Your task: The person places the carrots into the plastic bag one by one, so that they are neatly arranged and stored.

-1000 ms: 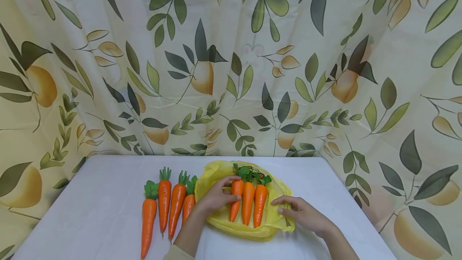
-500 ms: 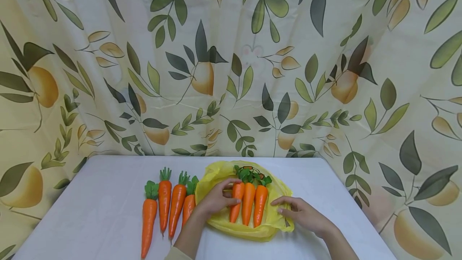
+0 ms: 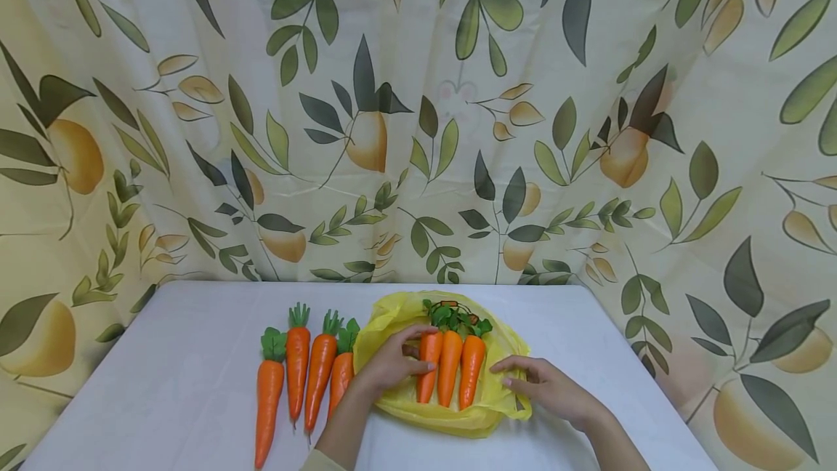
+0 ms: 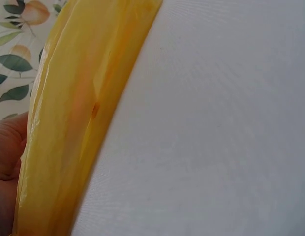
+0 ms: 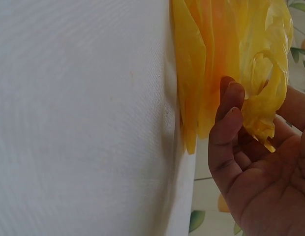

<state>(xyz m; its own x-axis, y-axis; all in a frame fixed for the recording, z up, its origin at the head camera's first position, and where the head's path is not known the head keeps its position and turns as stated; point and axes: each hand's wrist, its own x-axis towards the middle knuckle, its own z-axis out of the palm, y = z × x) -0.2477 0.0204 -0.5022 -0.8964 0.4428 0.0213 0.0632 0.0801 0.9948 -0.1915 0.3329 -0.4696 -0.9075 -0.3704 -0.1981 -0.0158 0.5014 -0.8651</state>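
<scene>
In the head view, a crinkled yellow plastic bag [image 3: 405,413] lies on the white table, with three orange carrots on it side by side, their green leafy tops pointing away. My left hand [image 3: 391,362] grips the leftmost of these, the carrot [image 3: 427,386], thumb low and fingers near its top. The middle carrot [image 3: 449,369] and the right carrot [image 3: 472,373] lie untouched. On the other side, my right hand [image 3: 549,387] holds the bag's right edge between thumb and curled fingers. The right wrist view shows this hand [image 5: 260,167] around a bag handle loop [image 5: 265,93].
Several more carrots [image 3: 267,405] lie on the table [image 3: 163,398] left of the bag, one partly hidden behind my left forearm. A curtain [image 3: 418,166] printed with leaves and fruit hangs behind the table and along both sides.
</scene>
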